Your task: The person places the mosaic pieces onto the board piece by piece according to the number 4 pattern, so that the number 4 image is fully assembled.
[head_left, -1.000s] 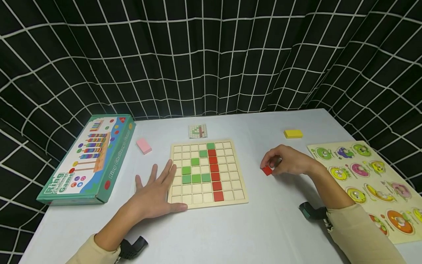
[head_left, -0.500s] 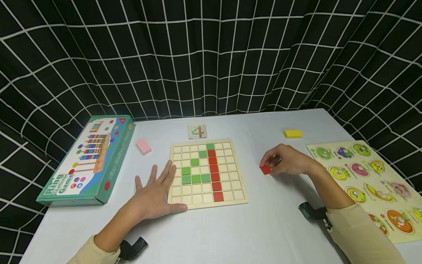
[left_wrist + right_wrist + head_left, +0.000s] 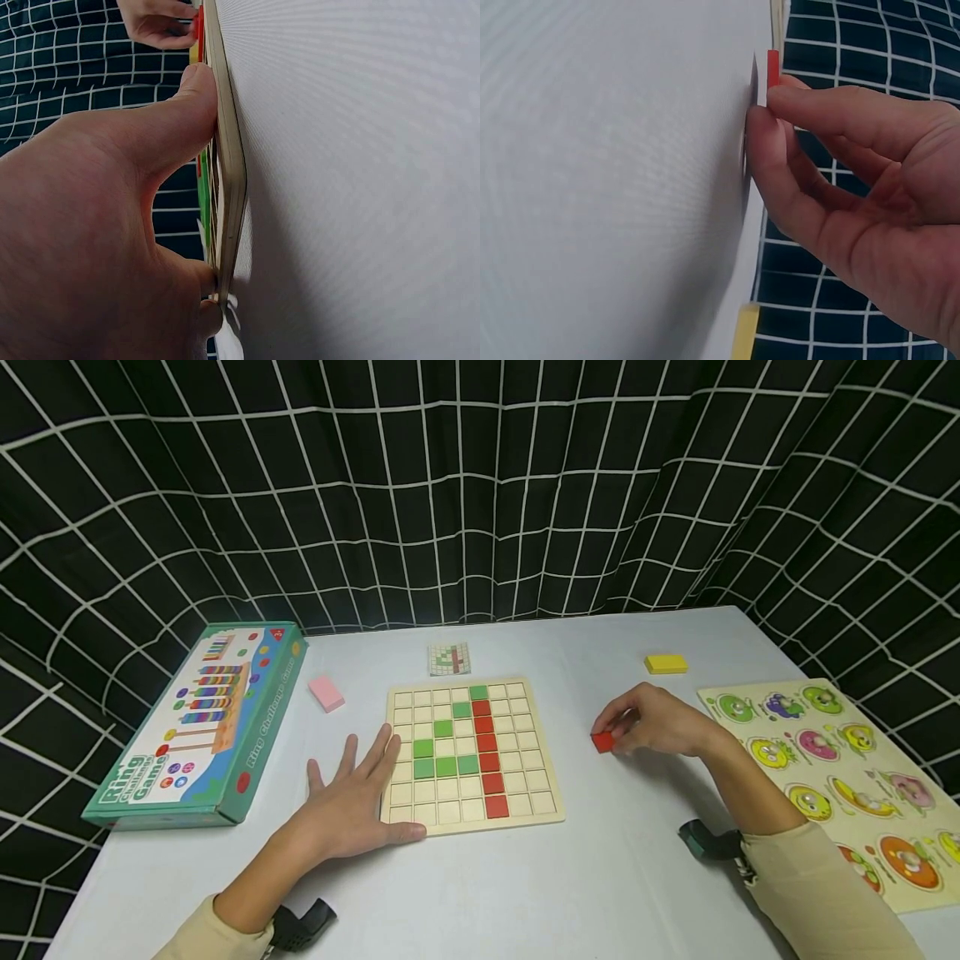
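A wooden grid board (image 3: 536, 764) lies flat in the middle of the table, with a column of red square tiles (image 3: 491, 762) and several green tiles (image 3: 446, 766) on its cells. My left hand (image 3: 348, 810) rests at the board's left side, fingers spread. Its thumb (image 3: 196, 94) lies on the near left corner in the left wrist view. To the right of the board, my right hand (image 3: 654, 722) pinches a red square tile (image 3: 602, 742) between thumb and fingertips. Seen from the right wrist, that tile (image 3: 773, 67) stands on edge, its lower part hidden by the fingers.
Beyond the board lies a small pattern card (image 3: 449, 659). A pink block (image 3: 326, 693) and a green game box (image 3: 202, 718) are at the left. A yellow block (image 3: 666, 664) stands back right, near a fruit picture board (image 3: 840, 777). A black gridded curtain (image 3: 480, 493) borders the table.
The red tile in my right hand has shifted slightly left and up in the head view, and its tilt has changed. My left hand and the board have stayed put.
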Motion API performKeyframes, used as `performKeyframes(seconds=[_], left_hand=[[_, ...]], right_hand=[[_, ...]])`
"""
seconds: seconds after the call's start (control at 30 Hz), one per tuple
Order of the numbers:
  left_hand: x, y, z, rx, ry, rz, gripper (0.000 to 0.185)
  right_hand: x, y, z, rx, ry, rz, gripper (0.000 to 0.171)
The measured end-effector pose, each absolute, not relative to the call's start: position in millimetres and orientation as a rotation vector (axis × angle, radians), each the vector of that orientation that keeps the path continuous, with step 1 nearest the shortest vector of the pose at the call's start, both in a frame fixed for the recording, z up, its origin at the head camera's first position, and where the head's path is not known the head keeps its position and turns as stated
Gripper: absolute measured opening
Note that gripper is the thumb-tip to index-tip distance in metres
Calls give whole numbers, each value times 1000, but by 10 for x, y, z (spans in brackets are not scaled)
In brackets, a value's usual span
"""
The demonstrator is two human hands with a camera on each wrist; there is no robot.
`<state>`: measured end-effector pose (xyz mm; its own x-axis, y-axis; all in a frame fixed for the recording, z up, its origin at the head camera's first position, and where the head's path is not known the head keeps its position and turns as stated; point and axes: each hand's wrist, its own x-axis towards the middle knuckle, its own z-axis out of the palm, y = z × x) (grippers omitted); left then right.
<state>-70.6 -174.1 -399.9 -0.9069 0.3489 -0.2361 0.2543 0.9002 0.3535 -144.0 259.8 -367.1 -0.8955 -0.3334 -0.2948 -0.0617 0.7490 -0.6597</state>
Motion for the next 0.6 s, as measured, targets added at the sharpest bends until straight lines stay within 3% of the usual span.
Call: performKeyframes(seconds=[0.6], left_hand=[[-701, -1738, -3987, 461, 2772, 458, 127]], right_hand=[[-1404, 2378, -3653, -270, 2536, -1011, 28]])
